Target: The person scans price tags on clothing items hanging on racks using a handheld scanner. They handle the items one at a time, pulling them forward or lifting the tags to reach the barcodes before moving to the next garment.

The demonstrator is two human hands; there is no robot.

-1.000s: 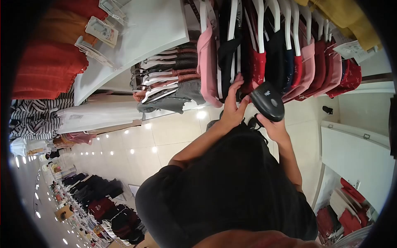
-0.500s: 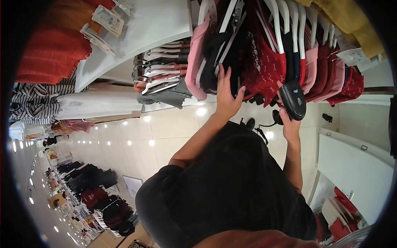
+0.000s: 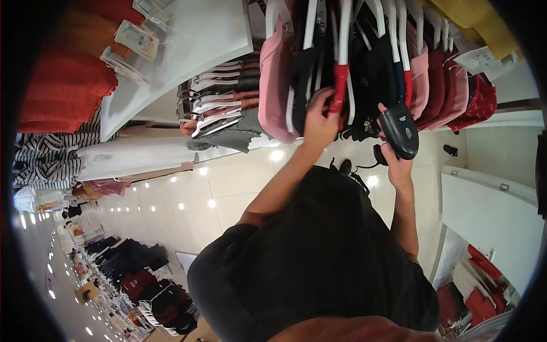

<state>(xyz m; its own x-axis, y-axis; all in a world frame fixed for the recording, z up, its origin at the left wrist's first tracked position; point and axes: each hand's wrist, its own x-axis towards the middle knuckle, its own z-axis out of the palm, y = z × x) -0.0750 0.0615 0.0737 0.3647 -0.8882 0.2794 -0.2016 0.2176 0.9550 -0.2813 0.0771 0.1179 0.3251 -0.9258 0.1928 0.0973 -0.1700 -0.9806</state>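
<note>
My left hand (image 3: 320,126) is at the hanging clothes, its fingers closed at the edge of a red garment (image 3: 341,85) on a white hanger. Black garments (image 3: 373,71) hang to the right of it, and a pink garment (image 3: 274,85) is on its left. In my right hand (image 3: 399,172) is a black barcode scanner (image 3: 400,131), held just in front of the rail. Most of the scanner's handle is hidden behind its head and my fingers.
More pink and dark red garments (image 3: 439,94) hang at the right. Grey and rust clothes (image 3: 228,117) hang on a rack beyond the white shelf (image 3: 188,40). Orange-red clothes with tags (image 3: 62,85) lie on that shelf. A white panel (image 3: 490,216) stands at the right.
My left hand has gone from spread fingers to closing on the red garment's edge. That garment, its patterned front visible before, is now turned edge-on. The scanner stays in my right hand.
</note>
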